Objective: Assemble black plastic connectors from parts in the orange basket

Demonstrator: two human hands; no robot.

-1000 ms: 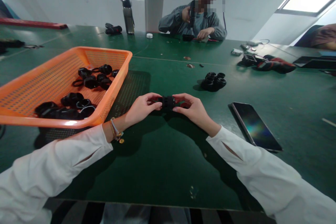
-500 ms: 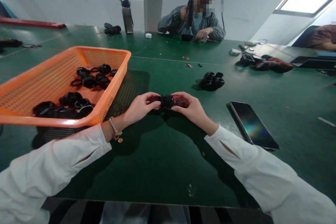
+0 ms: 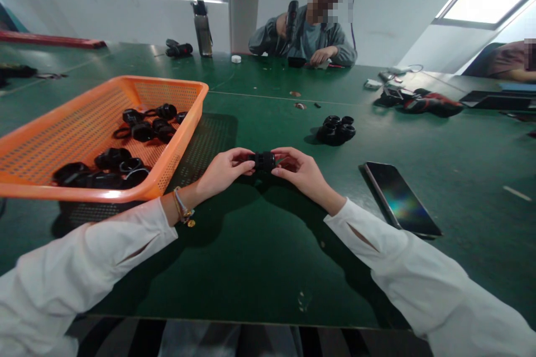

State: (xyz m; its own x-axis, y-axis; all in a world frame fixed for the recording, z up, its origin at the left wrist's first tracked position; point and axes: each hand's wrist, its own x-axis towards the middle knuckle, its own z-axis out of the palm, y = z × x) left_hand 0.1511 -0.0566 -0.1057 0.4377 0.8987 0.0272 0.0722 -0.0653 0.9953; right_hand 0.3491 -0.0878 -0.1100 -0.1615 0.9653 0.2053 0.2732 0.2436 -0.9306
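My left hand [image 3: 231, 168] and my right hand [image 3: 298, 168] face each other above the green table. Between them lies a short black ribbed cylinder [image 3: 264, 162], held sideways, its left end in my left fingers and its right end in my right fingers. Thin green and reddish strands show by my right fingertips; my fingers hide where they lead. Beyond my right hand, a cluster of black cup-like parts [image 3: 336, 130] stands on the table. To the left, an orange perforated basket [image 3: 184, 153] holds several black round parts [image 3: 142, 130], some with loops.
A phone [image 3: 402, 198] lies right of my right hand. Across the table [image 3: 251, 268] sits a person [image 3: 305, 33] holding a dark handheld tool. A bottle [image 3: 203, 30], a small white object [image 3: 236, 59] and a red-black bundle [image 3: 433, 103] are farther back.
My hands keep almost the same hold on the black cylinder, with the strands at its right end shifted slightly. The person opposite has moved the handheld tool a little to the left.
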